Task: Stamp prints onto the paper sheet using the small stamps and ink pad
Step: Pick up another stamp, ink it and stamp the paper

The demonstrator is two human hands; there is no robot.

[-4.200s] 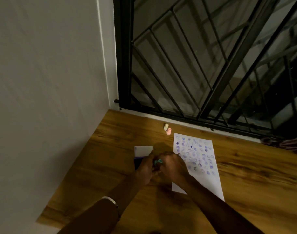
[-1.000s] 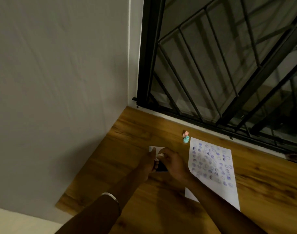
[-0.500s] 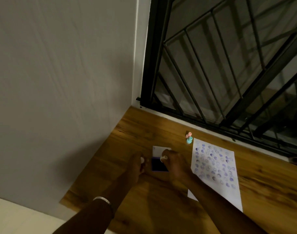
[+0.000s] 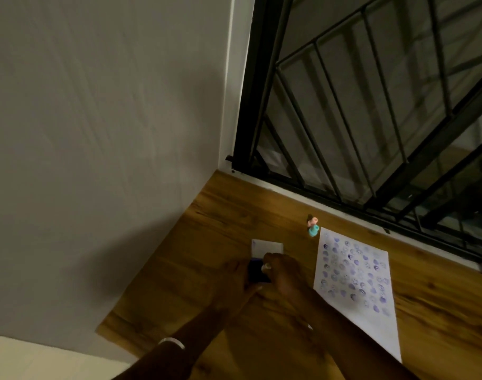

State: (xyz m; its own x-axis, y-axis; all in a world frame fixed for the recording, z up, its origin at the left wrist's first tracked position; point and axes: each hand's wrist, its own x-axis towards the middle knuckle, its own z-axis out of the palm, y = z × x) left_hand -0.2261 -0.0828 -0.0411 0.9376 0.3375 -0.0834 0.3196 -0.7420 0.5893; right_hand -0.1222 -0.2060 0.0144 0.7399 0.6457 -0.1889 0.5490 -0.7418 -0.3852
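Observation:
A white paper sheet (image 4: 355, 281) covered with several purple prints lies on the wooden table. Left of it sits the dark blue ink pad (image 4: 254, 272) with its white lid (image 4: 267, 247) open behind it. My right hand (image 4: 283, 272) pinches a small cream stamp (image 4: 265, 267) and holds it over the pad. My left hand (image 4: 234, 278) rests against the pad's left edge, fingers curled on it. A teal stamp (image 4: 313, 231) and a pink stamp (image 4: 312, 221) stand near the sheet's far left corner.
The wooden table (image 4: 206, 256) meets a grey wall (image 4: 97, 133) on the left. A black metal window grille (image 4: 371, 119) runs along the far edge. A band is on my left wrist (image 4: 171, 342).
The teal stamp left my hands and now stands by the pink one. My right hand has the cream stamp over the pad, and my left hand closed in on the pad.

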